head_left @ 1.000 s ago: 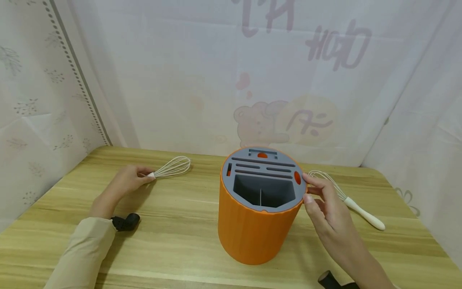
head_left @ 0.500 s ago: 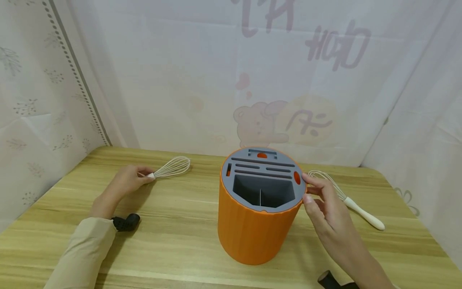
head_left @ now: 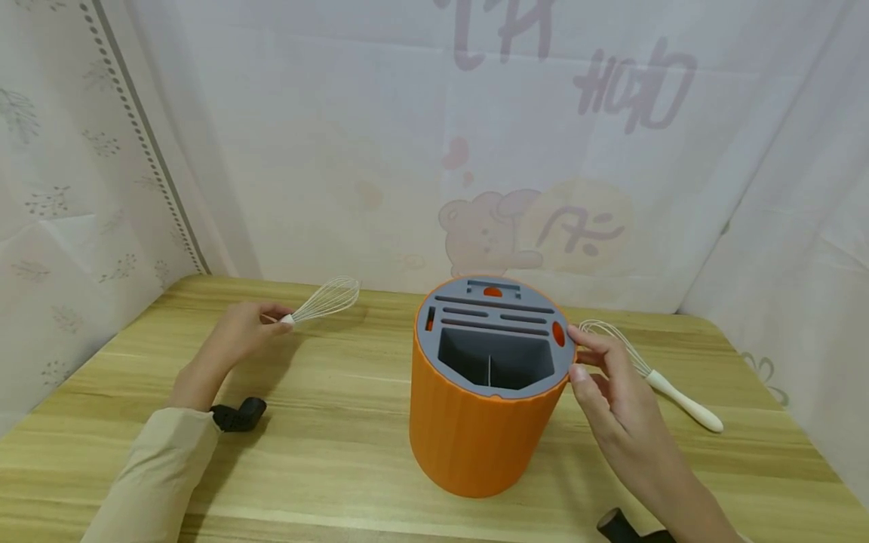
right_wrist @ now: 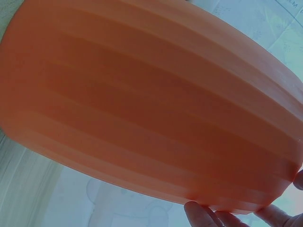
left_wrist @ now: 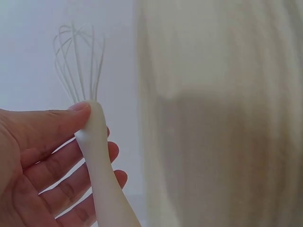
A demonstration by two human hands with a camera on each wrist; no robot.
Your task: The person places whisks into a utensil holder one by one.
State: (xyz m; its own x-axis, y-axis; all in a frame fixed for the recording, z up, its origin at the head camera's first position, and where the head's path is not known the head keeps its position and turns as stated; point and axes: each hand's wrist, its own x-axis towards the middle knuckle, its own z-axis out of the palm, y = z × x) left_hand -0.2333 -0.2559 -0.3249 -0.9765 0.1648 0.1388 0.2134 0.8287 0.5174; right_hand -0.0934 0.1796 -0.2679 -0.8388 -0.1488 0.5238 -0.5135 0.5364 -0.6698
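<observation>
Orange tub point(head_left: 475, 445), upright on the wood table point(head_left: 326, 422), right of centre in the head view. Grey top point(head_left: 494, 316): slots toward the back, bigger well in front split by a thin divider.

Right hand point(head_left: 623, 392) is on the tub's right side at the rim; thumb and fingers apart, tips touching the outer wall. Right wrist view: ribbed wall nearly fills it, fingertips along the lower edge.

Left hand point(head_left: 243, 332) has the white whisk point(left_wrist: 97, 124), over the table's left half, well apart from the tub. Thumb and fingers clamped on the handle just below the wires; other fingers behind it, slightly spread. Can't tell if any of it touches the table.

Second whisk point(head_left: 655, 381) lies right of the tub behind the right hand, handle toward the near right. Pale printed cloth point(head_left: 305, 151) behind.
</observation>
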